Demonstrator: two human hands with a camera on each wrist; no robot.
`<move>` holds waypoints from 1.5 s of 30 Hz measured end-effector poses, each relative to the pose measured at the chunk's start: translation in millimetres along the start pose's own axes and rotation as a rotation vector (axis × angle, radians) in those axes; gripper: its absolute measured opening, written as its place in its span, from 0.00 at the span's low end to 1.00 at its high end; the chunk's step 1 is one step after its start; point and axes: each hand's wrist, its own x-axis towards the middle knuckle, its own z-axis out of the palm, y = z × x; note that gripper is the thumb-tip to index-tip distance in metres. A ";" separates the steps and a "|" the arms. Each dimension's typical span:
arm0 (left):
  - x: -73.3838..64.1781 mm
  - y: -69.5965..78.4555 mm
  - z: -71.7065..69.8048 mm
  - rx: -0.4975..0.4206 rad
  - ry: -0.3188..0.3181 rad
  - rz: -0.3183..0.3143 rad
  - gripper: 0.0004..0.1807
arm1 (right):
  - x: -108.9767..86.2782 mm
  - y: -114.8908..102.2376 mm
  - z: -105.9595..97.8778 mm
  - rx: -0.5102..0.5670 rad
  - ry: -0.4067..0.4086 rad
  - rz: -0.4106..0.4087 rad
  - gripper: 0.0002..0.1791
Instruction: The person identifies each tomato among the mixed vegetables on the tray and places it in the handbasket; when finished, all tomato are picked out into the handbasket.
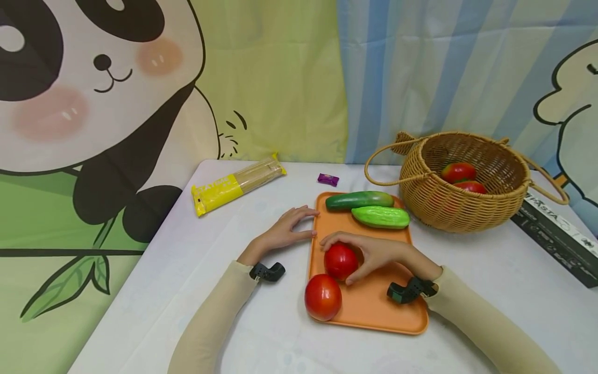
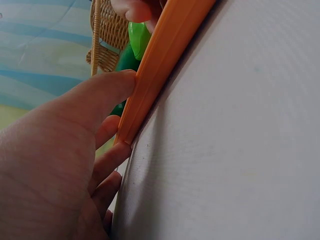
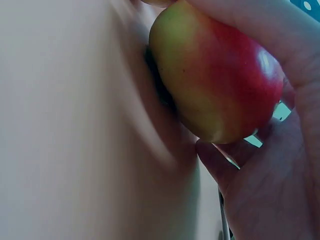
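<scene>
In the head view my right hand (image 1: 369,252) holds a red apple (image 1: 340,261) over the orange tray (image 1: 374,306), its thumb and fingers curved round the sides. The right wrist view shows the yellow-green part of this apple (image 3: 215,75). My left hand (image 1: 289,228) touches the tray's left edge with fingers extended; in the left wrist view its thumb (image 2: 117,82) lies against the orange rim (image 2: 160,65). A red tomato (image 1: 323,297) sits at the tray's near left corner. At the far end of the tray lie a dark green cucumber (image 1: 359,200) and a bright green ridged vegetable (image 1: 380,217).
A wicker basket (image 1: 462,213) with red fruit (image 1: 459,172) inside stands at the back right, beside a black pasta box (image 1: 556,239). Behind the tray lies a small purple packet (image 1: 328,179). A yellow pack of noodles (image 1: 238,184) lies at the back left.
</scene>
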 end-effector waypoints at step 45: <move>0.5 -3.5 0.9 0.012 0.002 -0.007 0.31 | -50.6 -15.4 -18.3 -0.087 0.053 0.097 0.35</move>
